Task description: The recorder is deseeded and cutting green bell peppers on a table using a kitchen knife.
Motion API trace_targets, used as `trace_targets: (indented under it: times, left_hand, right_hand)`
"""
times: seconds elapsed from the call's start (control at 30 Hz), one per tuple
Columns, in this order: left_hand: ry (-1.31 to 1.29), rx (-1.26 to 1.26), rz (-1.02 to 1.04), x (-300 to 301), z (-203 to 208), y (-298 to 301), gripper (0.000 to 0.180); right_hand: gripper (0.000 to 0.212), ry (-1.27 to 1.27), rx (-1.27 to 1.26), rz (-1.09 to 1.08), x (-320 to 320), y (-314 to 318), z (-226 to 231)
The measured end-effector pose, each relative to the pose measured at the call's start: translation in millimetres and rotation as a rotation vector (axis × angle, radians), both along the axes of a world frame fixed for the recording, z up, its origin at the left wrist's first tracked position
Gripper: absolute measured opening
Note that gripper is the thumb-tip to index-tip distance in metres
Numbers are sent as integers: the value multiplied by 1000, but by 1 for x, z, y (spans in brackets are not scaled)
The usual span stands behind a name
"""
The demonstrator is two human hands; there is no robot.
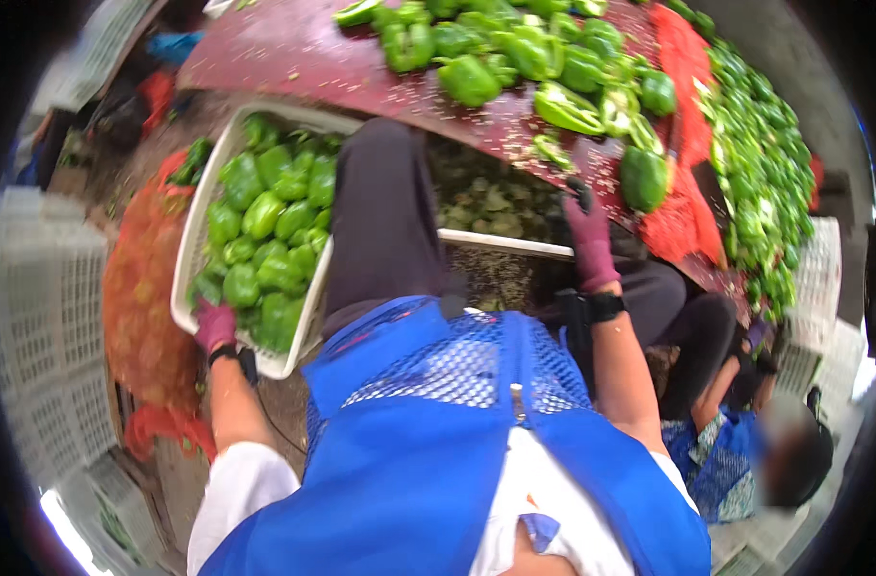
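Note:
My left hand [214, 324], in a pink-purple glove, reaches over the near left corner of a white plastic crate [182, 245]. Its fingers curl against a green bell pepper [206, 287] in that corner; the fingertips are partly hidden. Whole green bell peppers [263, 216] fill the crate, which stands at my left leg. My right hand [590, 240], gloved alike, is closed at the edge of the dark red table [294, 62]. A small black object, too unclear to name, shows at its fingers. A green bell pepper [644, 180] lies on the table just beyond it.
Cut and whole green peppers [524, 48] cover the table's far side. Red netting [688, 134] divides them from a long pepper heap [760, 158]. A full orange mesh sack [145, 298] stands left of the crate. Below the table sits a bin [500, 240] of scraps. A co-worker [736, 461] sits at right.

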State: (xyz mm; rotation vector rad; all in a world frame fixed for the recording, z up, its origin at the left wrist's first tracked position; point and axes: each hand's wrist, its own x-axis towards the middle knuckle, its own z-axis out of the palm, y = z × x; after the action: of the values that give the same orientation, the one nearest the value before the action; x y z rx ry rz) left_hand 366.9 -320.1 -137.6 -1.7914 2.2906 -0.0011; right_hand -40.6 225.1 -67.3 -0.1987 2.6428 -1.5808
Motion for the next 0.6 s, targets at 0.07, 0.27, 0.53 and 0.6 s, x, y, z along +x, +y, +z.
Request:
trace_targets:
  times: [0.07, 0.27, 0.53, 0.6]
  left_hand:
    - [-72, 146, 52, -20, 21, 4, 81]
    - [-139, 104, -246, -95, 106, 3, 67]
    - [1125, 148, -966, -272, 186, 167, 49]
    - [1259, 477, -976, -296, 193, 214, 48]
  right_hand:
    - [37, 53, 13, -38, -7, 6, 8]
    - [37, 344, 354, -132, -54, -16, 61]
    - [28, 436, 1273, 146, -126, -49, 55]
    - [23, 567, 1114, 154, -113, -48, 62]
